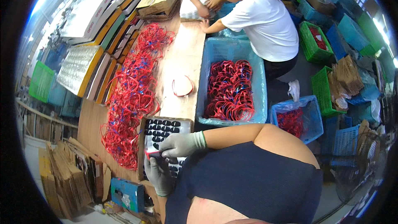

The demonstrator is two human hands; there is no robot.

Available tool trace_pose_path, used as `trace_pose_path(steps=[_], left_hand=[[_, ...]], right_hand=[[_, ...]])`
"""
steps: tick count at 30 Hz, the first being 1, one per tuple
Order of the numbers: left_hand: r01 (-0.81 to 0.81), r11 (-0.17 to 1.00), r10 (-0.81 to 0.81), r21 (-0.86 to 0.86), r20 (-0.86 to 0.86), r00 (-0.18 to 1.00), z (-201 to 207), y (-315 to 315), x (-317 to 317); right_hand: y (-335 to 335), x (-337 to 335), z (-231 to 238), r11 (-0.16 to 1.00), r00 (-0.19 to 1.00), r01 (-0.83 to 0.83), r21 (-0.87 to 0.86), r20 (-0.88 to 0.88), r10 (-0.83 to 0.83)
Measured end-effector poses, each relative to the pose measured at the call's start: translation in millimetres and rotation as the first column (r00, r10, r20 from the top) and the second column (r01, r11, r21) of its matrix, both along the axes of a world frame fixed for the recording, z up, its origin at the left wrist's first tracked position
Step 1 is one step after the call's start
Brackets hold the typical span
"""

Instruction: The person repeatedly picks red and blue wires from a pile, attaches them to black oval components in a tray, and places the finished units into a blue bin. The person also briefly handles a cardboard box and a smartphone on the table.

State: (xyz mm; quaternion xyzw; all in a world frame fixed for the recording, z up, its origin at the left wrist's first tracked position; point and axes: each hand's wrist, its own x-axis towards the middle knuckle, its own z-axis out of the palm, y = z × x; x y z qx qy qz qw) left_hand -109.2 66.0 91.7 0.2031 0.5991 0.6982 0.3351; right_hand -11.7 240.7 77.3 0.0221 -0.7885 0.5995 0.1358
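Observation:
My right hand (178, 145), in a pale grey glove, closes its fingers on a small dark piece with a red edge (154, 155). My gloved left hand (158, 176) grips the same piece from below. Just what the piece is cannot be made out, as the fingers cover part of it. Both hands are over an open cardboard box (142, 135) at the table's near end. Rows of black rounded pieces (162, 127) lie on white backing inside it. Left of the box stretches a long heap of tangled red bands (132, 87) with blue bits. A single red band (182, 87) lies apart on the wooden table (178, 60).
A blue lined crate (265, 87) of red bands stands right of the table, a smaller blue bin (317, 120) beyond it. A co-worker in a white shirt (265, 27) leans over the table's far end. Flattened cardboard (68, 178) and a blue box (126, 194) are at lower left.

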Motion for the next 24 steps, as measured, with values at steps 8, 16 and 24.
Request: trace_pose_path(steps=[8, 16, 24], left_hand=[[0.063, 0.998, -0.062, 0.025, -0.035, 0.997, 19.2, 6.7, 0.2], [0.075, 0.996, -0.078, 0.054, 0.062, 0.995, 5.6, 0.2, -7.4], [0.101, 0.995, -0.101, -0.002, -0.013, 0.995, 16.4, -14.1, -3.6]], right_hand=[[2.0, 2.4, 24.4, 0.994, 0.999, 0.035, 0.102, -0.015, -0.033], [-28.7, -4.6, 30.4, 0.949, 0.954, 0.298, 0.107, -0.071, -0.291], [-49.2, 6.7, 49.5, 0.913, 0.947, 0.32, 0.254, -0.083, -0.309]])
